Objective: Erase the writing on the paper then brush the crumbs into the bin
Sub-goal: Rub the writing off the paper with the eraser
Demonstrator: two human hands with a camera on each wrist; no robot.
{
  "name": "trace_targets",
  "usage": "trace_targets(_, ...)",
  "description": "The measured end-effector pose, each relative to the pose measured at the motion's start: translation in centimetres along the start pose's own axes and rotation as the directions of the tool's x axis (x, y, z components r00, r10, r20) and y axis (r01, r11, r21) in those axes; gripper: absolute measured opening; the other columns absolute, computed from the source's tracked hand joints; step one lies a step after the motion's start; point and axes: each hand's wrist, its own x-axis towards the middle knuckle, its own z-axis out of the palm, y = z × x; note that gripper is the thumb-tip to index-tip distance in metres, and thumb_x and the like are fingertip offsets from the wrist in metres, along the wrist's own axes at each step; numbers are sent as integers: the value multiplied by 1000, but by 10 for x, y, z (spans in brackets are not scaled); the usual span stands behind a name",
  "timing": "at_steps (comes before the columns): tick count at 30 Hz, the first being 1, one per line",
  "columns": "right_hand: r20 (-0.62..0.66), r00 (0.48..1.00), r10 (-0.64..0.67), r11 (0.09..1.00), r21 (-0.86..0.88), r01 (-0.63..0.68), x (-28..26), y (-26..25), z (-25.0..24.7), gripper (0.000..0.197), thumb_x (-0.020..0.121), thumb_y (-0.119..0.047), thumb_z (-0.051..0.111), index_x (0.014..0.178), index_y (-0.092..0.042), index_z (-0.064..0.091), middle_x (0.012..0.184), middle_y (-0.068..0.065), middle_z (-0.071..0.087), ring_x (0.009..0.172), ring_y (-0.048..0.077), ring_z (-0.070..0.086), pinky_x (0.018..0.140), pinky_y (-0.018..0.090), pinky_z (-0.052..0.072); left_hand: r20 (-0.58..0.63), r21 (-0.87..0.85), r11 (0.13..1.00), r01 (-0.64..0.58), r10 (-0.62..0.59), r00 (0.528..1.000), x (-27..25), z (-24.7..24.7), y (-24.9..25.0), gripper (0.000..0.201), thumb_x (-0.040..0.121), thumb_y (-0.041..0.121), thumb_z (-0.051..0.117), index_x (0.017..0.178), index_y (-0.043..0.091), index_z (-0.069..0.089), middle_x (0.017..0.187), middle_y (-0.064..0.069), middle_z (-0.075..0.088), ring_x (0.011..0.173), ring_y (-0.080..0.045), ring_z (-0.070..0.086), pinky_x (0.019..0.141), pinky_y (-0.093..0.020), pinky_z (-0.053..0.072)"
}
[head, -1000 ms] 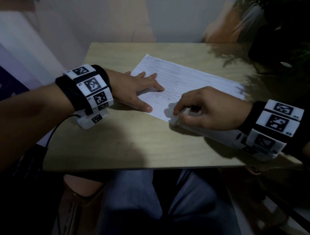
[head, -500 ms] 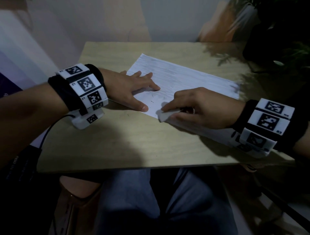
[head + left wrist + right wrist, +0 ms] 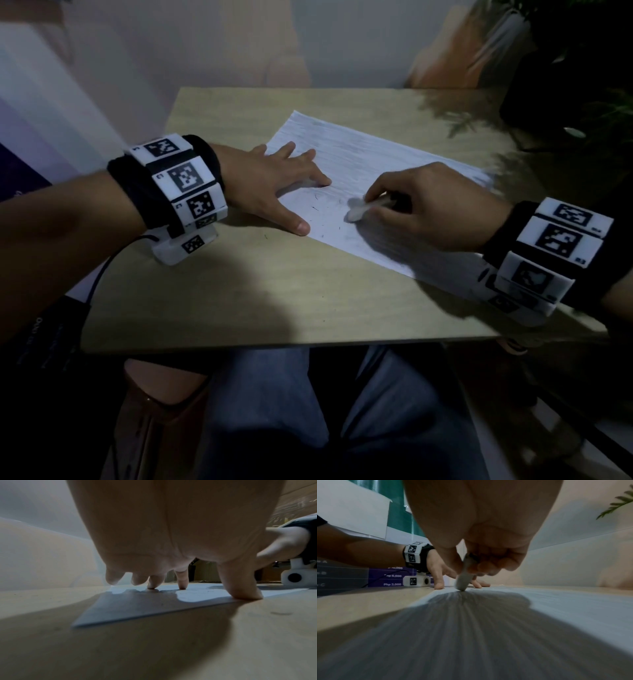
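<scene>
The scene is dim, with the paper [image 3: 359, 171] the brightest patch. Hand shadows fall toward the table's [image 3: 274, 291] near edge. In the right wrist view the paper streaks with motion blur; the eraser [image 3: 462, 580] is soft. Edges bend and darken around the table.

The paper [image 3: 370, 171] lies on the desk [image 3: 274, 294], the left hand [image 3: 274, 181] on its left end, the eraser [image 3: 359, 209] right of that hand.

White lined paper [image 3: 359, 161] showing dark crumbs [image 3: 317, 205]; I'm gripping a pale grey eraser [image 3: 358, 209]; light wood table [image 3: 274, 291]; black-and-white marker wristbands [image 3: 181, 178].
</scene>
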Motion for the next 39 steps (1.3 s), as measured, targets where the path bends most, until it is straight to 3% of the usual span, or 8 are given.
trace_targets(5,124,986,-108,990,107,95,-7,-6,2,52,84,-67,41,108,-30,69,89,-14,70,76,4,62,72,27,49,0,5,1000,5,-5,1000,0,-1,0,95,81,75,57,158,48,8,169,6,-20,155,-20,-21,126,-50,-9)
trace_targets(10,-11,1000,-13,1000,-3,12,-2,1,-2,57,81,-64,35,104,-26,71,92,-9,72,82,16,64,76,40,53,8,-1,1000,10,-10,1000,0,-1,0,100,75,79,54,158,48,8,169,6,-21,155,-20,-20,126,-50,-9)
trace_targets(14,85,985,-147,983,122,136,-10,-6,2,50,85,-62,43,106,-26,72,97,-14,72,81,4,62,75,24,48,14,-5,1000,7,-7,1000,0,-1,-1,101,73,81,53,157,50,8,169,7,-21,155,-19,-21,126,-51,-9)
trace_targets(20,-39,999,-33,999,-24,32,-2,2,-2,56,85,-61,34,102,-24,72,97,-6,73,86,19,66,77,42,53,26,-8,1000,7,-7,1000,1,-1,-2,103,71,82,52,157,51,6,168,9,-22,155,-19,-19,126,-52,-9)
trace_targets(25,43,988,-149,987,67,146,-7,-5,4,42,92,-50,48,112,-22,72,108,-8,73,92,12,65,82,33,52,-20,-2,1000,-16,16,1000,0,0,1,98,78,81,50,159,43,12,169,5,-20,154,-16,-22,126,-44,-9)
trace_targets(29,0,998,-65,997,45,65,-3,-7,0,57,85,-63,38,107,-23,72,102,-6,74,90,17,67,80,41,53,-57,-28,1000,-3,2,998,1,1,-1,107,72,83,53,158,33,16,171,8,-10,157,-14,-5,128,-43,10)
trace_targets(34,66,989,-130,985,121,121,-5,-13,1,55,86,-63,42,113,-24,72,108,-10,73,93,9,66,84,31,52,42,-28,999,-36,37,998,0,0,-3,98,76,80,52,153,61,-6,166,14,-25,153,-12,-21,126,-46,-2)
trace_targets(39,-18,999,-51,999,14,51,6,-5,-2,56,88,-62,38,108,-22,72,103,-5,74,91,19,66,81,42,53,79,-6,1000,-31,31,996,0,-1,0,91,78,82,47,151,65,-5,165,12,-29,152,-18,-26,126,-50,-7)
